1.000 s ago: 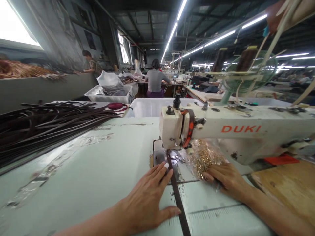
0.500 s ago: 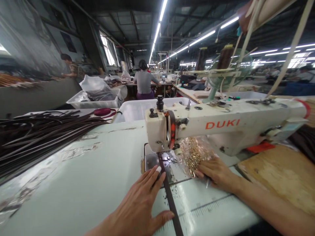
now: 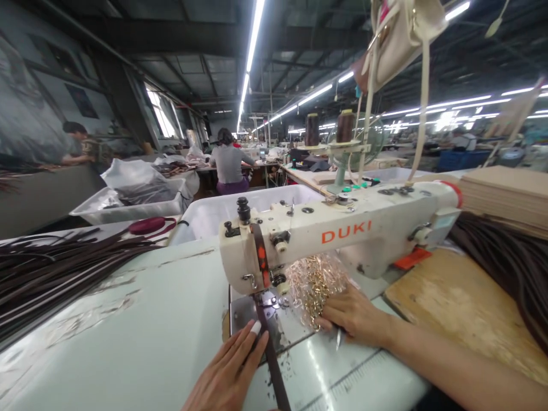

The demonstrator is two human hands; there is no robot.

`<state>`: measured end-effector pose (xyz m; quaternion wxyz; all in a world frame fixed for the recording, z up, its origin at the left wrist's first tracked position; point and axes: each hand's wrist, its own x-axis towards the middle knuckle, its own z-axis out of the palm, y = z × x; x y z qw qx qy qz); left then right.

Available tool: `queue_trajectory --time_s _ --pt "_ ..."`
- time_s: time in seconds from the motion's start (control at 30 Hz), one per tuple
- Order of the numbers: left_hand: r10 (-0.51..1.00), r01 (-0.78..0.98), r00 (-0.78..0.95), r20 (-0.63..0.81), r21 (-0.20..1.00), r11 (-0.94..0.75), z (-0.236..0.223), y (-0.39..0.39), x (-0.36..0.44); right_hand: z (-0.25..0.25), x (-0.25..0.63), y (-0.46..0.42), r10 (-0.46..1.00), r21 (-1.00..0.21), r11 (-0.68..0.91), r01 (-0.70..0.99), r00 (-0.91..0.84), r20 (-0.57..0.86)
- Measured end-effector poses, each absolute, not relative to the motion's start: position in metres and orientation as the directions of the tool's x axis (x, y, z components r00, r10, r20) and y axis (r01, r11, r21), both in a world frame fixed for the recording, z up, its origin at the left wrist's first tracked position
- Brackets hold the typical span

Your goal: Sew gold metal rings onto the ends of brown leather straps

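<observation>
A dark brown strap (image 3: 270, 357) runs from under the presser foot of the white sewing machine (image 3: 299, 231) toward the front edge. My left hand (image 3: 231, 368) lies on the strap with its fingers stretched out; one fingertip has a white wrap. Right of the needle area, a clear plastic bag of gold metal clasps (image 3: 315, 288) rests on the machine bed. My right hand (image 3: 353, 314) has curled fingers at these clasps. A thin silvery pointed tool (image 3: 339, 338) sticks out below that hand; its other end is hidden.
Dark straps (image 3: 72, 268) lie in a heap at left, and more brown straps (image 3: 505, 262) at right by a worn wooden board (image 3: 462, 302). A white bin (image 3: 205, 220) stands behind the machine. Thread cones (image 3: 345, 127) and a hanging handbag (image 3: 398, 48) are above. Two people work farther back.
My view has turned right and tilted up, so the machine appears lower and farther left. Both hands keep about the same places at the strap and the clasps.
</observation>
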<state>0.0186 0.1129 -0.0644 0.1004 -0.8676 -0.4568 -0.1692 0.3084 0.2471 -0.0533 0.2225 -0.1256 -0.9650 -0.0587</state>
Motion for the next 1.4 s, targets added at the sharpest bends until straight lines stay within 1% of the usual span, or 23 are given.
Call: queue_trajectory --time_s 0.07,0.13,0.3,0.43,0.53,0.67,0.87,1.03,1.13,1.4 --pt "0.735 0.811 0.547 0.400 -0.037 -0.583 -0.067 0.117 0.015 -0.054 0.308 0.248 0.219 0.057 0.961 0.270 -0.871 0.440" --pt "0.747 0.826 0.529 0.401 -0.044 -0.562 -0.066 0.117 0.015 -0.056 0.308 0.249 0.222 0.061 0.960 0.275 -0.874 0.433" --pt "0.775 0.856 0.467 0.426 0.003 -0.517 -0.057 0.109 0.022 -0.057 0.310 0.250 0.220 0.056 0.963 0.264 -0.887 0.406" --pt "0.845 0.892 0.412 0.340 0.039 -0.451 -0.052 0.105 0.025 -0.056 0.311 0.250 0.219 0.041 0.966 0.254 -0.897 0.384" --pt "0.869 0.896 0.403 0.286 0.070 -0.439 -0.050 0.107 0.024 -0.053 0.310 0.249 0.210 0.050 0.967 0.250 -0.890 0.404" --pt "0.857 0.878 0.419 0.301 0.105 -0.467 -0.047 0.115 0.023 -0.051 0.308 0.246 0.212 0.053 0.964 0.259 -0.878 0.430" --pt "0.808 0.813 0.499 0.314 0.151 -0.562 -0.043 0.133 0.018 -0.054 0.309 0.249 0.220 0.035 0.966 0.255 -0.890 0.400" --pt "0.784 0.771 0.516 0.345 0.212 -0.600 -0.039 0.150 0.009 -0.057 0.310 0.250 0.233 0.005 0.966 0.257 -0.885 0.402" --pt "0.768 0.755 0.521 0.373 0.220 -0.618 -0.037 0.161 0.003 -0.055 0.308 0.249 0.241 -0.016 0.967 0.255 -0.890 0.386" --pt "0.752 0.742 0.505 0.425 0.232 -0.629 -0.046 0.190 -0.016 -0.055 0.307 0.250 0.243 -0.030 0.967 0.254 -0.879 0.409"
